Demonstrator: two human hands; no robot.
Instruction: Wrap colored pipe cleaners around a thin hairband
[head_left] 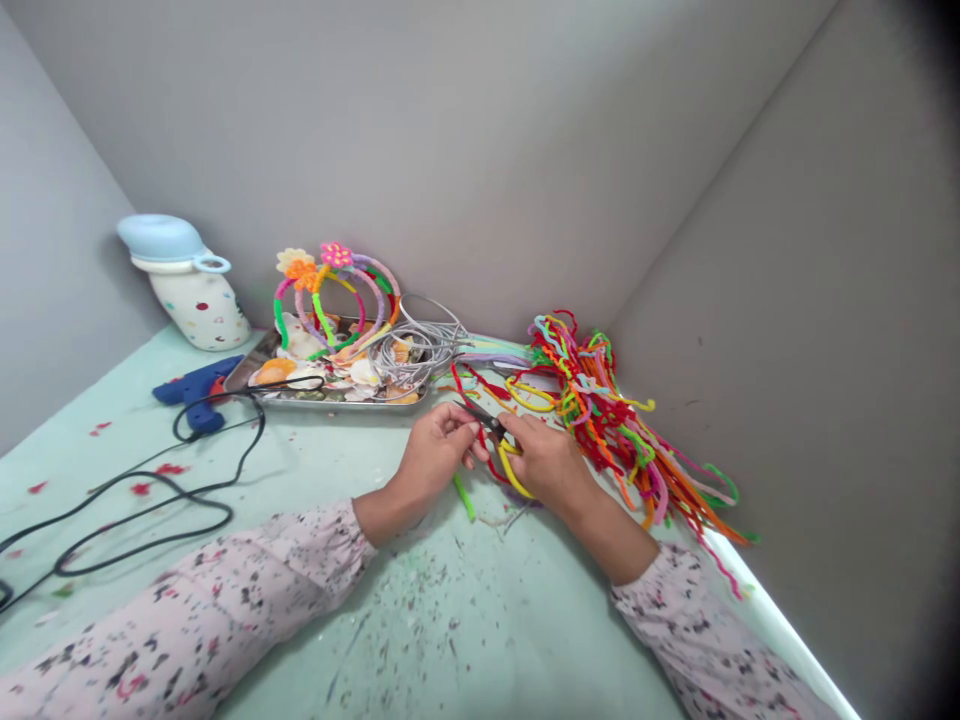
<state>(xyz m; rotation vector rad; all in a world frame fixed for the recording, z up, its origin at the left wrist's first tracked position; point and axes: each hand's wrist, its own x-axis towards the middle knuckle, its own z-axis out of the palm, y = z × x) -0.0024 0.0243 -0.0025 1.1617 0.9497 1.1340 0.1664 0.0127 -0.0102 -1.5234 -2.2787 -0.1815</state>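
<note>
My right hand (547,460) is closed around the yellow handles of a pair of scissors (511,472), whose dark blades point up and to the left. My left hand (435,455) pinches a red pipe cleaner (482,437) beside those blades. Whether the blades touch the pipe cleaner I cannot tell. Below the hands a short green pipe cleaner piece (463,497) lies on the table. To the right rises a heaped bundle of many-coloured pipe cleaners (600,410).
A metal tray (337,404) holds shells, coiled grey wire (420,350) and pipe-cleaner hoops with flowers (337,300). Left of it are a blue glue gun (199,385), its looping black cord (180,490) and a white bottle with a blue lid (199,300). Walls enclose the table.
</note>
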